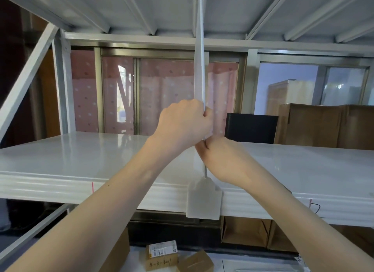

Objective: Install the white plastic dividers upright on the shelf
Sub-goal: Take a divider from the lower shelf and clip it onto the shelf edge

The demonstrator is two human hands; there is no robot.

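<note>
Both hands grasped the white plastic divider (200, 69) standing upright at the near edge of the white shelf (81, 160), the left hand (182, 124) clenched above the right hand (222, 158).

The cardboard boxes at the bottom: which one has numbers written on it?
The small box between the arms, bearing a white label and handwritten numbers on its front. The plain box beside it shows neither.

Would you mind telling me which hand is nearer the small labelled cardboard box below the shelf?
Left. The left hand grips the white plastic divider higher up, above the small labelled cardboard box; the right hand, though lower, sits further right.
</note>
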